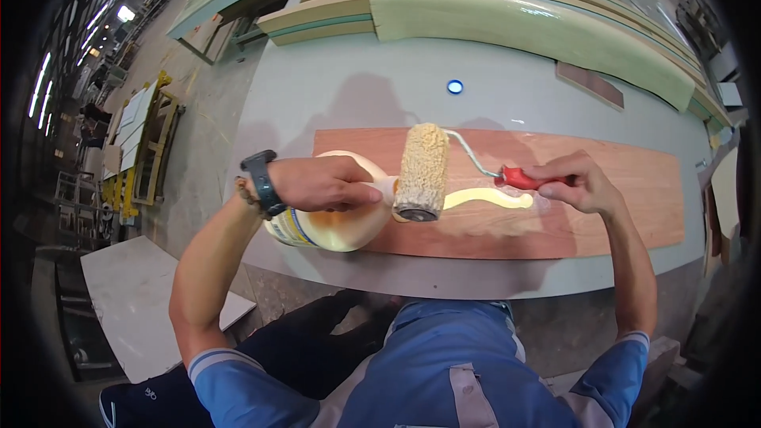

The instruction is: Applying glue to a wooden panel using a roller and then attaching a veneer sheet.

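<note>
The roller (422, 168) hangs left of the right fingers (558, 168), which grip its red handle. From there the rod bends back to the sleeve, whose long axis runs toward and away from the body; the sleeve is nearer the left fingers (358, 195), just to their right.

Those left fingers clasp the tipped jug (349, 226) near its neck, mouth pointing right. The sleeve overlaps the mouth in view; I cannot tell whether they touch.

The glue (487, 196) lies between the two sets of fingers, a strip running left to right, its right end just beside the right fingers. It follows the long axis of the board (626, 190), and bare wood continues right of the right fingers.

On the body side of both lie the board's near edge and a narrow strip of table (444, 279). Beyond the fingers, open table reaches past the cap (454, 87) to the panels (515, 17).
</note>
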Motion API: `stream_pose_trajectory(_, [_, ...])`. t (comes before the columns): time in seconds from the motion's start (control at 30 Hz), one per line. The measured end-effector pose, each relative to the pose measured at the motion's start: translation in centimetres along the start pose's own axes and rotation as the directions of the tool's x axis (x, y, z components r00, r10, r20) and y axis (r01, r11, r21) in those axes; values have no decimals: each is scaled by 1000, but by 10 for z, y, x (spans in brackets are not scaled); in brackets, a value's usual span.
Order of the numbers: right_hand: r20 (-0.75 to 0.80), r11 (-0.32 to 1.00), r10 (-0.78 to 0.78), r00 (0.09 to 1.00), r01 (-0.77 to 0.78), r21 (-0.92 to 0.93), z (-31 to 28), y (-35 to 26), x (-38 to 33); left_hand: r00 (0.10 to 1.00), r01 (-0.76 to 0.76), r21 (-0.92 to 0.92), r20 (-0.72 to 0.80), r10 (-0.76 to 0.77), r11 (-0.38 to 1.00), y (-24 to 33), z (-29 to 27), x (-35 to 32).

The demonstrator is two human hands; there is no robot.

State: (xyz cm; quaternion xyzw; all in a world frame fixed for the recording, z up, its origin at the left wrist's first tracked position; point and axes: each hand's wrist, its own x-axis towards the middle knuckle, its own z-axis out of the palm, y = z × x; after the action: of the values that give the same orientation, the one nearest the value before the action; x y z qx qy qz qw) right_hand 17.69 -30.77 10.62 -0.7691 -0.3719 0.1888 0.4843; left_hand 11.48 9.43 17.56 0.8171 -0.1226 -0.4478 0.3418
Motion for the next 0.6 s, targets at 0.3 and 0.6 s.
stream_pose_trajectory(0.3, [166,957,202,965,-159,-243,48,26,10,895,-256,-477,-445,20,841,-58,-44,-86])
stream_pose_trajectory(0.6, [304,705,395,867,-74,-705,62,10,41,302,-693,-489,-864,-403,530,-164,-49,-160])
